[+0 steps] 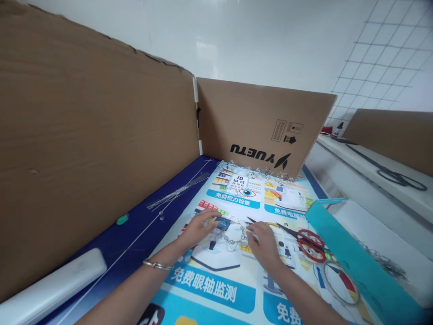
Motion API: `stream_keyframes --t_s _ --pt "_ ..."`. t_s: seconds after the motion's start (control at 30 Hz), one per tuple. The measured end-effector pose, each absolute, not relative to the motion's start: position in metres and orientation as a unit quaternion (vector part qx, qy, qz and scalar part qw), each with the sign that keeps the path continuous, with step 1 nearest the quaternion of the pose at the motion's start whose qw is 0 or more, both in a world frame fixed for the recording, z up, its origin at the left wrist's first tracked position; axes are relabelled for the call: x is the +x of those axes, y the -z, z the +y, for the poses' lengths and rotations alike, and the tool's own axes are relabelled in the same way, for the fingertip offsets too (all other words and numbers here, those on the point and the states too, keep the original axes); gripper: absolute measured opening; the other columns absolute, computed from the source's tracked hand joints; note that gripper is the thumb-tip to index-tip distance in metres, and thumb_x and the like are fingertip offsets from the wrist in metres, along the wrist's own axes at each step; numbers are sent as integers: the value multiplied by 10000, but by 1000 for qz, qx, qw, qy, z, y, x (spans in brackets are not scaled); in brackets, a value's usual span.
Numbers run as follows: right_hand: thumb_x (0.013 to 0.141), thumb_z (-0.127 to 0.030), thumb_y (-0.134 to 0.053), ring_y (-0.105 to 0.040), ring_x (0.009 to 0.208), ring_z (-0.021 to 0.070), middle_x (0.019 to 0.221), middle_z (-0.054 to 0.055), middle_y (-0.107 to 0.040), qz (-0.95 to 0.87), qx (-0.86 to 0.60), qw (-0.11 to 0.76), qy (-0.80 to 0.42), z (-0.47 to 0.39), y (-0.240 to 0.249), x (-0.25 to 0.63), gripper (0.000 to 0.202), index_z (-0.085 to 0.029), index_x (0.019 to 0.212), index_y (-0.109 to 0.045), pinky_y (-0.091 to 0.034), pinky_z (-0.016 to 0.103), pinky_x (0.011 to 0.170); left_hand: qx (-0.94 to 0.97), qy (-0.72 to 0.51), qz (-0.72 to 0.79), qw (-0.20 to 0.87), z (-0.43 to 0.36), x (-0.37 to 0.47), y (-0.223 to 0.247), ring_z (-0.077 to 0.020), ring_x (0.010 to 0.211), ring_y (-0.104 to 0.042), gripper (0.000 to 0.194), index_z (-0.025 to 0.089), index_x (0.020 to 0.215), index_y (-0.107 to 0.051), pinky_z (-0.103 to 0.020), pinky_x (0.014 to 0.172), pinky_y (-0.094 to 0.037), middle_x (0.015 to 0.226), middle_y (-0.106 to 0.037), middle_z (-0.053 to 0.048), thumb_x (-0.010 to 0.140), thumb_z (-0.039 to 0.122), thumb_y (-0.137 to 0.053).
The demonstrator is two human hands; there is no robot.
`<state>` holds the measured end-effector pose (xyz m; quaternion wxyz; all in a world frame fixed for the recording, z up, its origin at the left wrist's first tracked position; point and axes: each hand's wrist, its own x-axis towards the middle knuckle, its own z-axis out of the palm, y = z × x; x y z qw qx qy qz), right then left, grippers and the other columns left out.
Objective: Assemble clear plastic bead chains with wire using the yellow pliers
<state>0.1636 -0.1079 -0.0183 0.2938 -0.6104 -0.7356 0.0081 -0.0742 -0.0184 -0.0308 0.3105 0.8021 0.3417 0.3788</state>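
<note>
A thin silver wire ring with small beads or bells (232,242) lies low over the printed mat between my hands. My left hand (199,229) is at its left side, fingers curled toward the wire, thumb and fingertips near each other. At the ring's right edge, my right hand (264,243) has its fingertips bent together on the wire. Red-handled scissors (311,245) lie just right of my right hand, with a yellow-handled tool (270,224) beside their blades. What exactly sits between the left fingertips is too small to make out.
Cardboard panels (267,126) stand behind and along the left (94,122). Several wire pieces (260,173) line the back panel's foot. Right: a wire coil (341,282) and a teal box (365,266) holding wires. Left: thin strips (177,192) and a white bar (57,286).
</note>
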Motion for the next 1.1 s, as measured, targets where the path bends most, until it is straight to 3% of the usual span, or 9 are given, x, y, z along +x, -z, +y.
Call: stream_keyframes --t_s 0.33,0.57,0.93,1.1 --pt "847 -307 -415 -439 884 192 879 40 -501 -762 -618 193 -4 -110 6 156 298 -282 1114 -545 -338 324 751 863 -296 306 271 -24 -65 20 -200 1014 -522 246 219 1034 -611 -365 900 -411 1036 -618 -54 823 302 -515" --pt "840 -363 -426 -421 915 207 931 48 -500 -760 -629 163 -19 -106 5 155 353 -297 1180 -493 -331 343 775 874 -264 332 235 -26 -62 24 -228 1084 -481 297 250 1103 -569 -389 929 -379 1154 -565 -61 819 317 -514" --pt "832 -389 -429 -420 900 222 944 66 -517 -769 -624 140 -18 -103 1 154 447 -280 1266 -419 -326 363 768 886 -211 326 252 -26 -61 22 -242 1174 -397 447 278 1232 -452 -425 988 -322 1242 -498 -47 800 336 -548" --pt "827 -371 -440 -441 927 224 962 67 -537 -769 -613 178 -26 -101 8 159 436 -258 1248 -440 -341 372 793 875 -240 322 270 -25 -66 20 -240 1179 -393 430 271 1211 -478 -428 994 -320 1229 -508 -50 798 365 -553"
